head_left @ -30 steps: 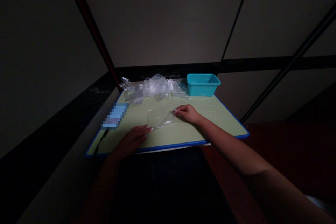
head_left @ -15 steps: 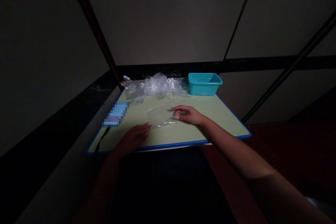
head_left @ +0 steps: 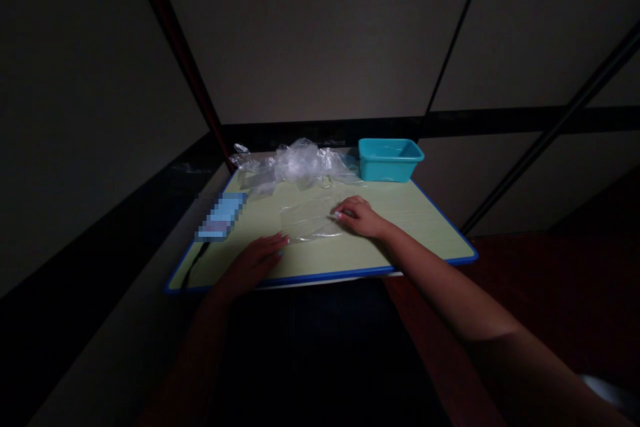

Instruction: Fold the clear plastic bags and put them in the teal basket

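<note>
A clear plastic bag (head_left: 310, 219) lies spread flat on a pale yellow-green tabletop with a blue rim (head_left: 325, 267). My left hand (head_left: 257, 259) rests low, palm down with fingers stretched out, its fingertips at the bag's near left corner. Over the right part of the bag is my right hand (head_left: 361, 217), its fingers curled and the thumb close to the fingertips in a pinch on the plastic. The exact contact under the curled fingers is hard to see in the dim light.
Crumpled clear plastic bags (head_left: 303, 165) are heaped along the table's back edge. To their right stands a turquoise plastic basket (head_left: 387, 167). A blurred-out phone-like object (head_left: 221, 217) lies at the left edge, with a dark strap (head_left: 195, 265) below it. Walls enclose the back and left.
My right hand's fingers, stretched forward before, have curled in towards the thumb, and the hand has shifted slightly right. My left hand, the bag and the basket have stayed put.
</note>
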`<state>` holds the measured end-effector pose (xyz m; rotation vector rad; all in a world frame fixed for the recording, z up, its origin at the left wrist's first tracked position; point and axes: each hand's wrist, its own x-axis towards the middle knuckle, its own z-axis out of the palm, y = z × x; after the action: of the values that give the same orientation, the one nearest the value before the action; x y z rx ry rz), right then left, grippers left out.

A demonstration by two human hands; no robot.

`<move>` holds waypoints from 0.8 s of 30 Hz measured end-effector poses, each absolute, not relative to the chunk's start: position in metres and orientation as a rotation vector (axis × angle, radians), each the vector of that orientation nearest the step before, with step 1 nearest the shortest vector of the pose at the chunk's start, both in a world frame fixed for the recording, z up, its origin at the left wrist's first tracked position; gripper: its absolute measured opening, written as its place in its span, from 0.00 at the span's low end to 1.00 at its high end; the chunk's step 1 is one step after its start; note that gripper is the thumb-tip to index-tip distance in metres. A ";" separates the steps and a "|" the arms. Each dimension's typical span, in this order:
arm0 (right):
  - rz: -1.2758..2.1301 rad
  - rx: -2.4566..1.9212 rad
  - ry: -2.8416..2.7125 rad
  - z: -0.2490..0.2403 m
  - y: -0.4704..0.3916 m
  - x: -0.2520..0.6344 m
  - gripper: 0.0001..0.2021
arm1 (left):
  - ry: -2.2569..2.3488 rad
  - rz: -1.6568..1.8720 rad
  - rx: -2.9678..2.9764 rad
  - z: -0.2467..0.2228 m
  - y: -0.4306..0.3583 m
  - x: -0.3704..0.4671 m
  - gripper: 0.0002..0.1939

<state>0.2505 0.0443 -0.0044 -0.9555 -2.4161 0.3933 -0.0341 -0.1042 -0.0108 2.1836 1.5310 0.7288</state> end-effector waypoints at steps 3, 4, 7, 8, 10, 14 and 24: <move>0.282 -1.101 -2.462 -0.002 0.039 0.250 0.12 | 1.532 0.716 2.191 -0.010 -0.104 -0.033 0.29; 0.245 -1.139 -2.475 -0.001 0.038 0.249 0.14 | 1.532 0.716 2.195 -0.010 -0.104 -0.033 0.29; 0.172 -1.234 -2.506 0.001 0.036 0.248 0.16 | 1.535 0.735 2.202 -0.011 -0.103 -0.033 0.29; 0.167 -1.251 -2.520 0.001 0.036 0.248 0.15 | 1.535 0.738 2.201 -0.012 -0.103 -0.033 0.29; 0.182 -1.259 -2.548 0.001 0.036 0.248 0.14 | 1.534 0.731 2.199 -0.013 -0.103 -0.034 0.28; 0.283 -1.210 -2.546 0.001 0.038 0.248 0.09 | 1.525 0.709 2.196 -0.013 -0.103 -0.035 0.28; 0.851 -0.875 -2.101 -0.013 0.054 0.241 0.09 | 1.532 0.705 2.204 -0.009 -0.103 -0.031 0.29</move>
<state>0.2414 0.0537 -0.0131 -0.8755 -2.1006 0.8508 -0.0314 -0.1035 -0.0090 2.2043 1.5321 0.7049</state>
